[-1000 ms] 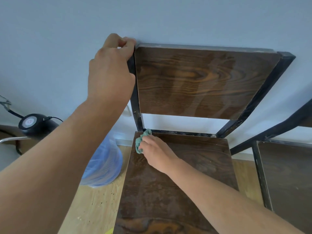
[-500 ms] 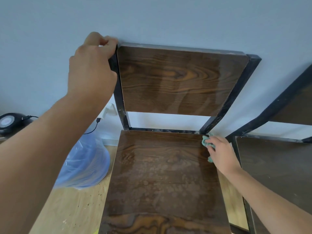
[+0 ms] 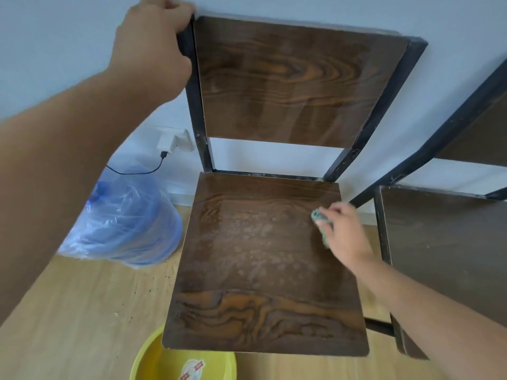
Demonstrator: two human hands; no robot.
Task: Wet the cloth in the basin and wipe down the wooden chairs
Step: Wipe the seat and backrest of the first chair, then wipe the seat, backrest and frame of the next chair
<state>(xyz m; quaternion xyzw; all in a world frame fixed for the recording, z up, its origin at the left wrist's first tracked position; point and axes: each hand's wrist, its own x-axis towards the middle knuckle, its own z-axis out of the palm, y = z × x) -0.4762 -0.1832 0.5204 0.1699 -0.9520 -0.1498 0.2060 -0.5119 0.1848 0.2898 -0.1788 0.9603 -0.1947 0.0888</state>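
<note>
On chair seat (image 3: 263, 259), R hand (image 3: 345, 237) w/ green cloth (image 3: 321, 219).

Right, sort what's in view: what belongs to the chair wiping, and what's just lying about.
Part of the job:
cloth, in the right hand
chair, seat being wiped
left hand, gripping the chair's back
basin, yellow, on the floor
second chair, beside it

Lying about:
water jug in a plastic bag
charger at the wall socket

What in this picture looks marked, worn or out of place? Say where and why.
The seat has a pale blotchy patch in its middle, unlike the glossy grain at its front edge. Dark specks litter the floor beside the chair. The black frame shows pale chips.
</note>
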